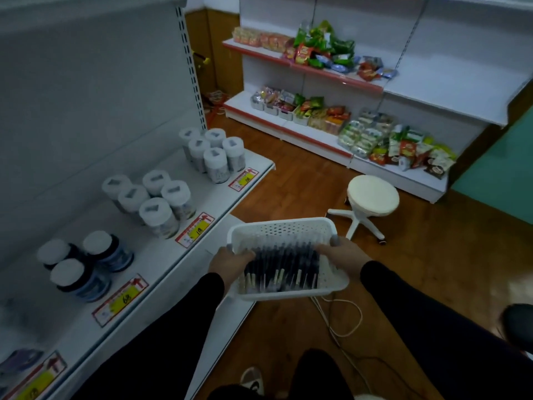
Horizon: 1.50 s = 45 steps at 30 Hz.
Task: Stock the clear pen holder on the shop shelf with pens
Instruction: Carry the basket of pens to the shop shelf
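Observation:
A white perforated plastic basket [277, 229] is held in front of me above the floor, just past the shelf's front edge. It holds several dark pens [284, 269] lying side by side. My left hand [229, 262] grips the basket's left rim, fingers curled inside. On the right rim sits my right hand [343, 254], gripping the same way. No clear pen holder shows in this view.
The white shelf [161, 255] at my left carries groups of white-lidded jars [158, 194], dark jars [83, 264] and yellow price tags. A white stool [372, 197] stands on the wooden floor ahead. Snack shelves [317, 131] line the far wall. A white cable [346, 319] lies on the floor.

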Tool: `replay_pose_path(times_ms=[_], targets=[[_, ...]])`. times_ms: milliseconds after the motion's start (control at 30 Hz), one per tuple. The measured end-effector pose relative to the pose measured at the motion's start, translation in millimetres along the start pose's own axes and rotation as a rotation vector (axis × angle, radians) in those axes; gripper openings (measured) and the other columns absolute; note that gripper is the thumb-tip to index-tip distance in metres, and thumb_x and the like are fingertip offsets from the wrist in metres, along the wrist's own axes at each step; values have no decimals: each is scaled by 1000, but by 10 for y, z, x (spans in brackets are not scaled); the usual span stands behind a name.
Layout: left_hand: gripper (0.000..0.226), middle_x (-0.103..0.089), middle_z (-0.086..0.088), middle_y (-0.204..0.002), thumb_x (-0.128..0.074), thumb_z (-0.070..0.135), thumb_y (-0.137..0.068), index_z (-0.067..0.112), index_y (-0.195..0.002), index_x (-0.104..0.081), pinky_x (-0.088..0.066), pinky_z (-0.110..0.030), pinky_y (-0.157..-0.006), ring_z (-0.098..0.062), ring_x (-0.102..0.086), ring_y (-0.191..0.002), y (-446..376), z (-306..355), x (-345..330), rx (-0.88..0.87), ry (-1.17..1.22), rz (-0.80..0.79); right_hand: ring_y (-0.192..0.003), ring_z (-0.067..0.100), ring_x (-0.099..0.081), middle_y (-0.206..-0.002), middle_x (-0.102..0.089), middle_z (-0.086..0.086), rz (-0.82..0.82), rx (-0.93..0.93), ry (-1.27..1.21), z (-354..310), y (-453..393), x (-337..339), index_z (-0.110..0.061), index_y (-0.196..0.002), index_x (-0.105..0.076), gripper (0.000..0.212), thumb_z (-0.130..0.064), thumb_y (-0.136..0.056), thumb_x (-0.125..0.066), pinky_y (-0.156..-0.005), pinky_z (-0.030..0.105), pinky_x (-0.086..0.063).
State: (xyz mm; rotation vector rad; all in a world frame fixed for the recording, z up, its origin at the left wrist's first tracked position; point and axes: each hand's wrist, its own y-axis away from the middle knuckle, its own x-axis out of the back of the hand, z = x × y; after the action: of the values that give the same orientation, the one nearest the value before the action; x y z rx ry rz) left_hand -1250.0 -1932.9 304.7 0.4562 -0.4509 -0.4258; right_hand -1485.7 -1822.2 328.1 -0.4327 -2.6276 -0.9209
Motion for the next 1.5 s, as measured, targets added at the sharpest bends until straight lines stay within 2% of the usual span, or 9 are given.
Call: replay_pose_path(times_ms=[333, 500, 600, 667, 767, 1033, 1233, 1333, 1500], targets=[[53, -56, -6, -118, -67, 35, -84, 10, -127, -48, -40, -27, -77, -19, -53, -96, -588, -42, -127, 234, 152, 185, -99, 22, -67, -116, -68, 5, -244, 0, 178, -242, -1287, 27, -19, -123, -61, 44, -46, -89, -62, -89, 42, -55], [86, -33, -7, -153, -67, 40, -85, 8, -150, -20, -38, -25, -92, -22, -43, -130, -557, -154, -247, 352, 328, 336, -139, 25, -39, -155, -33, 0, -468, 22, 266, -465, -1764, -102, -16, -151, -26, 69, -43, -96, -55, -108, 39, -39], [88, -36, -6, -151, -68, 45, -83, 9, -150, -23, -41, -30, -95, -26, -44, -130, -370, -290, -292, 440, 382, 433, -103, 19, -60, -111, -57, -4, -560, 65, 377, -510, -1929, -256, -21, -116, -56, 23, -35, -98, -54, -84, 26, -44], [76, -52, -8, -138, -69, 47, -80, 11, -141, -40, -49, -35, -87, -26, -57, -112, -204, -420, -317, 490, 407, 502, -67, 6, -49, -79, -44, -11, -608, 113, 435, -555, -1943, -408, -30, -82, -47, 19, -38, -96, -56, -67, 21, -36], [66, -57, -8, -124, -67, 40, -86, 7, -138, -42, -44, -34, -75, -24, -59, -102, 57, -610, -341, 524, 465, 578, -121, 22, -53, -141, -46, 2, -712, 113, 503, -500, -1929, -702, -18, -146, -34, 65, -49, -93, -56, -85, 31, -38], [61, -60, -9, -106, -67, 36, -86, -1, -130, -45, -44, -29, -70, -21, -59, -90, 602, -1318, -261, 621, 497, 691, -144, 23, -28, -162, -15, 0, -819, 72, 471, -74, -1499, -1415, -17, -154, -9, 80, -45, -95, -54, -110, 35, -31], [70, -48, -6, -132, -68, 36, -85, 6, -138, -34, -43, -33, -83, -22, -50, -103, 667, -2179, -269, 645, 562, 608, -112, 20, -51, -125, -47, 0, -759, -6, 544, 683, -1392, -1897, -19, -138, -37, 57, -47, -93, -57, -88, 36, -36], [68, -46, -1, -132, -69, 33, -85, 12, -139, -33, -41, -31, -84, -19, -48, -102, 565, -2686, -470, 660, 631, 587, -122, 20, -49, -128, -43, -7, -764, -78, 535, 1093, -1493, -2111, -21, -139, -38, 57, -47, -92, -58, -96, 37, -38], [86, -27, -3, -156, -68, 39, -86, 15, -151, -17, -38, -33, -95, -27, -38, -136, 64, -3597, -1007, 711, 752, 535, -91, 16, -50, -96, -42, -8, -759, -147, 591, 1979, -2001, -2461, -18, -137, -39, 56, -44, -92, -60, -89, 40, -42]])
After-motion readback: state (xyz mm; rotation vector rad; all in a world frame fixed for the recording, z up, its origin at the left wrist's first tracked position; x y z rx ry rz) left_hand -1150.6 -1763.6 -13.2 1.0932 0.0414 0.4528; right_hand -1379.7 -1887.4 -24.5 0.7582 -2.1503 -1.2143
